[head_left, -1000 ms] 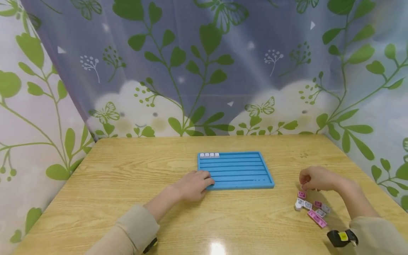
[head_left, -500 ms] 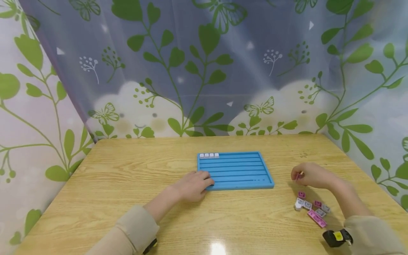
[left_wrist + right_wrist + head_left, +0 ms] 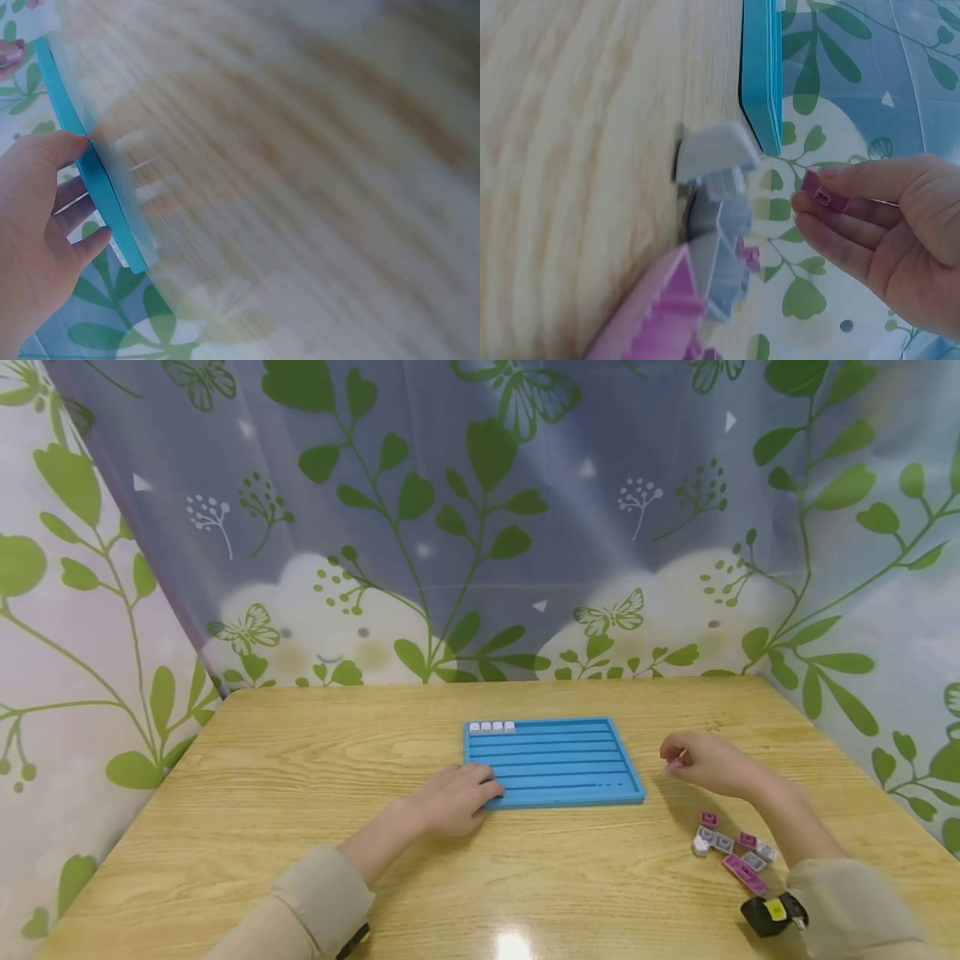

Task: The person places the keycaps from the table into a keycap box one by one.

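My left hand (image 3: pixel 453 797) grips the near left corner of a blue ridged tray (image 3: pixel 555 801). In the left wrist view the thumb lies against the tray's front wall (image 3: pixel 105 187), and the other fingers reach over behind it. A short row of white keycaps (image 3: pixel 492 727) sits in the tray's far left corner. Right of the tray, my right hand (image 3: pixel 708 762) is raised over the table. Between thumb and fingertips it pinches a small pink keycap (image 3: pixel 823 193), its hollow underside partly showing.
Several loose keycaps lie in a group below the right hand, among them a long pink keycap (image 3: pixel 746 874), a small pink keycap (image 3: pixel 708 819) and a white keycap (image 3: pixel 701 846). The wooden table (image 3: pixel 315 735) meets a leaf-patterned curtain (image 3: pixel 420 527) at the back.
The right hand has lifted from beside the loose keycaps and moved left and away toward the tray, carrying the pink keycap. My left hand and the tray have stayed in place.
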{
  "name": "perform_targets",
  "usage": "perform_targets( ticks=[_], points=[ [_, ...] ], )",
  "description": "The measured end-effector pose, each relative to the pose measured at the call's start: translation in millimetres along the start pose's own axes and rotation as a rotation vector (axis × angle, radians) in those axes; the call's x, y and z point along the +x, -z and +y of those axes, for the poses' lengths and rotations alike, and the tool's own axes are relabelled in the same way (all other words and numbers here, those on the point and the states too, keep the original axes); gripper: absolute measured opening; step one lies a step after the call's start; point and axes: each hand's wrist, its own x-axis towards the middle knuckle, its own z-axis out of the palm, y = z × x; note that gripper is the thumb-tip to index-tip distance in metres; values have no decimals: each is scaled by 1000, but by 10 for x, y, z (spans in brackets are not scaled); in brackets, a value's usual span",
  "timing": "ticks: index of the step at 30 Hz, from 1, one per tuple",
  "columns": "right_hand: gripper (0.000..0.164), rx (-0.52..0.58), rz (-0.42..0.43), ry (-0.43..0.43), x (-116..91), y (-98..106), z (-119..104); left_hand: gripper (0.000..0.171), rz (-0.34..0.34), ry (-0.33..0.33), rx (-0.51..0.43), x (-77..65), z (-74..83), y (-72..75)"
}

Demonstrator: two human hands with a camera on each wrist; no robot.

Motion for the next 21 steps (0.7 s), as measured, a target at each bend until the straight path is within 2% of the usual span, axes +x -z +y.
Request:
perform_targets(
  ticks=[5,21],
  points=[
    [16,1,45,16,77,-22,-53,28,5,-3,2,-3,1,-2],
    [14,-114,161,140,207,-113,-207,27,23,-7,3,-1,3,-7]
  ],
)
